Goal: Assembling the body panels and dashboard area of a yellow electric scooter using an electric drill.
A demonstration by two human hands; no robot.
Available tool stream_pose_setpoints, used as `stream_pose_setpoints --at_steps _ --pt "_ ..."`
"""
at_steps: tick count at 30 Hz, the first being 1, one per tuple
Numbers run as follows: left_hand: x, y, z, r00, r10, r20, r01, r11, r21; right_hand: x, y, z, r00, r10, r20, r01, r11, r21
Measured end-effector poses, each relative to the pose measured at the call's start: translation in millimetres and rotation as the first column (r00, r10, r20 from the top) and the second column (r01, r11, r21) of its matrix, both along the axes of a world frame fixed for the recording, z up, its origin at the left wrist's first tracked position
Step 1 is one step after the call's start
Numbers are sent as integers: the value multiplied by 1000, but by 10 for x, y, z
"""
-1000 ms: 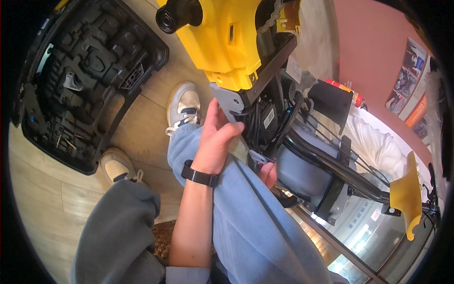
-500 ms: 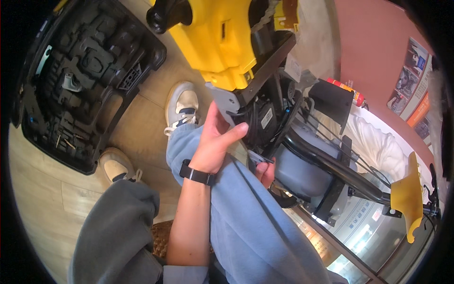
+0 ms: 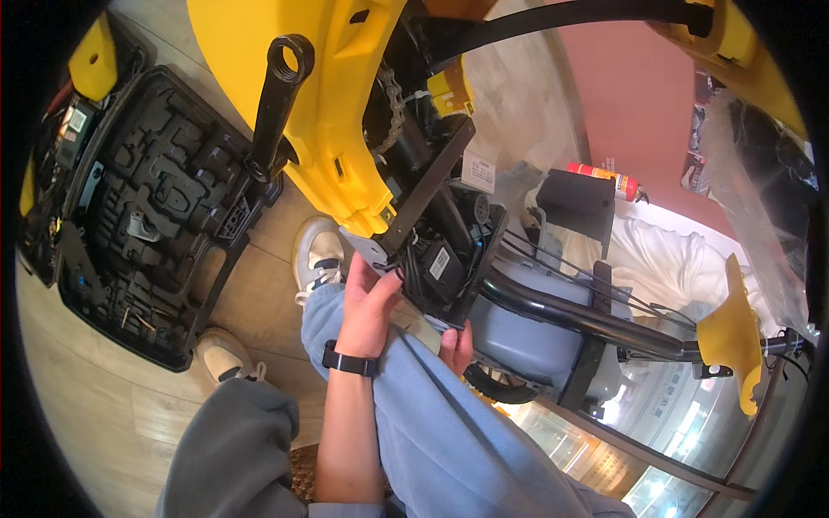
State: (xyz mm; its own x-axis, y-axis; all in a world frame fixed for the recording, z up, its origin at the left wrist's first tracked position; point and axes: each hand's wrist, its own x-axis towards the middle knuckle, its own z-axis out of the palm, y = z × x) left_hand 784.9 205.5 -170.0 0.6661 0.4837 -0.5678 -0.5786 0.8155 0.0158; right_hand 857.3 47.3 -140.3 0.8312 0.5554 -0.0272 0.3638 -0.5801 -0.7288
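Note:
A bicycle-like frame with a yellow plastic cover (image 3: 341, 164) and a black crank arm (image 3: 281, 108) hangs over my knees. My left hand (image 3: 367, 302) is closed on a thin grey plate (image 3: 367, 249) at the lower end of the cover, thumb toward the black cables. Below the black frame, my right hand (image 3: 456, 348) is pinched at the other end of a grey plate piece; the knee hides much of that hand. Between the two hands sits a black box with a white label (image 3: 439, 263), with cables bundled beside it. A chain (image 3: 391, 112) runs behind the cover.
An open black tool case (image 3: 164, 216) lies on the floor at left. To the right are a black tube (image 3: 587, 319), a yellow fender-like piece (image 3: 730, 341), a red fire extinguisher (image 3: 609, 180), white cloth (image 3: 673, 259) and a glass display case (image 3: 639, 449).
The view has shifted, so more of the yellow cover, crank arm and tool case shows. My left hand keeps its hold; my right fingertips now point upward at the frame's lower edge.

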Motion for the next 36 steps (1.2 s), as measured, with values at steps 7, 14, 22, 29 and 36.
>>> stream_pose_setpoints --at_steps 7,14,22,29,36 --pt "-43 -146 138 972 -104 -211 106 994 -2 -44 -23 91 999 -20 51 19 1000 19" --pt "53 -379 305 963 -69 -259 89 994 66 -20 -98 274 998 -65 -4 65 984 168" --pt "31 -572 549 890 -87 -447 181 968 171 38 -254 766 999 51 5 -50 994 -96" --pt "-263 -620 995 518 -160 -840 685 665 296 163 -829 1108 794 417 442 -439 897 -56" --pt "-111 -524 2361 231 31 -973 972 -45 229 -64 -2092 1000 829 557 50 -546 825 -144"
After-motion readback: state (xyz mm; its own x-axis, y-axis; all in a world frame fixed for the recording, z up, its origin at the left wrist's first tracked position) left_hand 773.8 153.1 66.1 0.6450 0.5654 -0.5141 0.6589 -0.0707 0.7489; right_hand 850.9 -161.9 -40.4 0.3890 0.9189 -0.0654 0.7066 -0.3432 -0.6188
